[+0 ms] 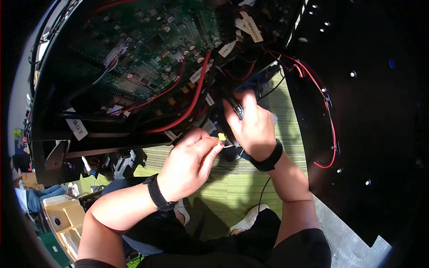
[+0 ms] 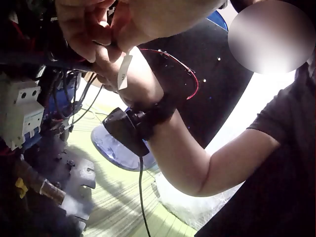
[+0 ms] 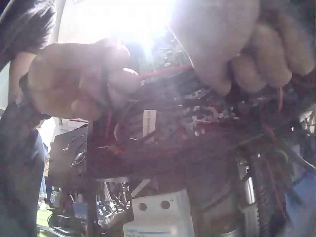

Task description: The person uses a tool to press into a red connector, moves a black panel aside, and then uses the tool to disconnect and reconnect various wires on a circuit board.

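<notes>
My left hand [image 1: 190, 163] pinches the end of a thin light-coloured wire [image 1: 229, 146] between thumb and forefinger, close to a small yellow piece [image 1: 221, 136]. To its right, my right hand [image 1: 254, 127] has thumb and fingers curled round a black handheld object [image 1: 237, 108]. In the left wrist view, my left hand [image 2: 140, 22] is above and partly in front of my right hand [image 2: 111, 74], beside a white tag [image 2: 125, 72]. The right wrist view is hazy, showing my left hand [image 3: 79, 79] and right hand [image 3: 232, 44] apart; their held things are unclear there.
A green circuit board [image 1: 152, 44] with thick red cable [image 1: 201, 89] and tagged wires fills the open cabinet above the hands. A black panel [image 1: 371, 120] stands right, carrying a red wire [image 1: 333, 129]. White breaker [image 2: 22, 108] sits inside. Below lies green floor [image 1: 237, 187].
</notes>
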Motion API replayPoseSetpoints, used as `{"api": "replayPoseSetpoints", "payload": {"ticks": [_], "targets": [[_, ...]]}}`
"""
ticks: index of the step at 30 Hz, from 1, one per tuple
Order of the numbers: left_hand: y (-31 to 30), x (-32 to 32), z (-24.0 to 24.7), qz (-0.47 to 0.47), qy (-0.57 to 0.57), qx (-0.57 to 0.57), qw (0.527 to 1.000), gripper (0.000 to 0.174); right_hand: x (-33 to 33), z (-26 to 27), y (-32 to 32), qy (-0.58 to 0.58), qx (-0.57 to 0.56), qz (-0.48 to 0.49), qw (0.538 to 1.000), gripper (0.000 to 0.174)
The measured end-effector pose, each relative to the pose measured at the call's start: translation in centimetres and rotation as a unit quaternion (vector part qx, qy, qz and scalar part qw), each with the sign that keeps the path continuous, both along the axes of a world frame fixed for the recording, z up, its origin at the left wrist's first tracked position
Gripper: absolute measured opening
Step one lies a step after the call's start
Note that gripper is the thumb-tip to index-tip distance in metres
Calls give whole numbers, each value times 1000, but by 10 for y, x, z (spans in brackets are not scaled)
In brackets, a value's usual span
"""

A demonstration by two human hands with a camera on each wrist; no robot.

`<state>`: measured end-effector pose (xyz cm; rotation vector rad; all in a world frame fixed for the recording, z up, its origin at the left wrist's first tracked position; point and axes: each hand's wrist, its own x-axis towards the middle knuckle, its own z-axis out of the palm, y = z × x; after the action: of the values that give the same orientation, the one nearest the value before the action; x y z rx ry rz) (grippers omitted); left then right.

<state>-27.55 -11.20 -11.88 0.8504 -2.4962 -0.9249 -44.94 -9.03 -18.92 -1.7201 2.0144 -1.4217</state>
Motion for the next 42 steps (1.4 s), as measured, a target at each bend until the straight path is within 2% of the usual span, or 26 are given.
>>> {"api": "replayPoseSetpoints", "payload": {"ticks": [5, 7, 9, 10, 11, 12, 14, 18, 23, 26, 27, 29, 30, 31, 33, 38, 42], "targets": [[-2, -5, 2, 22, 2, 2, 1000, 10, 2, -3, 13, -17, 14, 21, 1000, 22], [-6, -4, 2, 26, 38, -22, 999, 12, 3, -1, 13, -28, 11, 22, 999, 22], [-9, -8, -3, 49, 41, 16, 998, 11, -1, 0, 14, -48, -22, -23, 998, 22], [-8, -12, -3, 77, 36, 83, 993, 13, -3, 5, 14, -84, -22, -26, 996, 24], [-10, -17, -4, 99, 24, 103, 989, 15, -5, 8, 14, -94, -24, -33, 995, 26], [-13, -22, -8, 94, 22, 105, 990, 15, -6, 6, 12, -113, -31, -33, 993, 27], [-20, -30, -19, 147, 16, 98, 984, 18, -7, 3, 10, -150, -46, -34, 987, 28], [-24, -46, -33, 187, 20, 70, 980, 20, -9, 1, 12, -140, -67, -19, 988, 34], [-29, -57, -32, 227, -9, 110, 968, 26, -8, -15, 12, -128, -98, -8, 987, 28], [-30, -57, -32, 245, -28, 120, 962, 25, -4, -22, 10, -199, -111, 29, 973, 29], [-30, -56, -35, 236, -22, 107, 966, 23, -6, -20, 12, -200, -112, 33, 973, 29], [-28, -55, -39, 235, -15, 89, 968, 22, -9, -8, 18, -267, 17, 46, 962, 34], [-26, -54, -41, 198, 2, 31, 980, 19, -6, -12, 13, -250, 12, -5, 968, 36], [-25, -52, -42, 160, 18, -28, 986, 17, -6, -17, 12, -293, -3, 8, 956, 33], [-22, -46, -41, 117, 28, -52, 991, 14, -4, -21, 8, -315, -22, 0, 949, 31], [-13, -37, -31, 105, 13, -22, 994, 17, -3, -2, 12, -317, 48, 29, 947, 25], [-9, -27, -21, 95, -9, -35, 995, 23, 7, -11, 7, -297, 7, 41, 954, 22]]}}
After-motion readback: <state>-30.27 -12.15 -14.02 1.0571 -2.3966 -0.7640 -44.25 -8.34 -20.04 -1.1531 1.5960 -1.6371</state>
